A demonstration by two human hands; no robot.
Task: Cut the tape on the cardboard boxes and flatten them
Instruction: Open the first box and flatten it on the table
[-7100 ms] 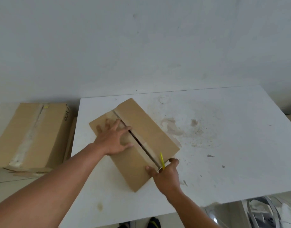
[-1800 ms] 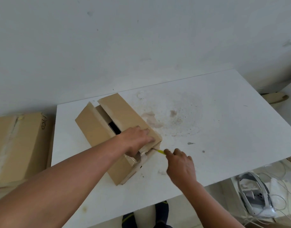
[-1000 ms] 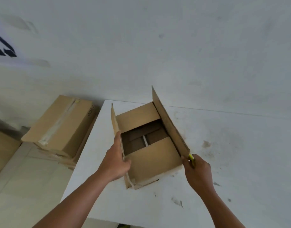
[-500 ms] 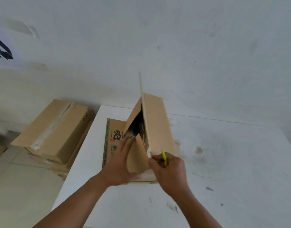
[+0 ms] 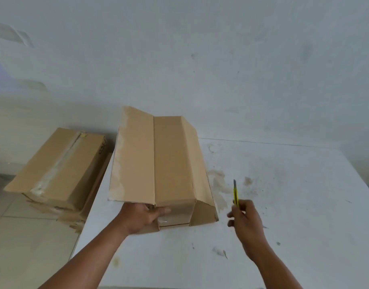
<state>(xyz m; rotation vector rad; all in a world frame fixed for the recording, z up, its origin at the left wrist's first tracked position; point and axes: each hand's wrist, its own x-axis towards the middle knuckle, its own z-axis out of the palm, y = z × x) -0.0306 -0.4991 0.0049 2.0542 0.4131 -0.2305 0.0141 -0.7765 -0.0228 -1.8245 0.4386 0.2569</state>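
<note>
Cardboard box (image 5: 169, 161) creased, matte; left hand (image 5: 140, 214) grips it

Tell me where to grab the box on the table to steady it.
Its near-left corner, from the near side under the splayed flap, where the left hand holds the box: well apart from the cutter in the right hand.

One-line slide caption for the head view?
Left hand grips the near end of a cardboard box on the table; right hand holds a yellow cutter beside it.
</note>
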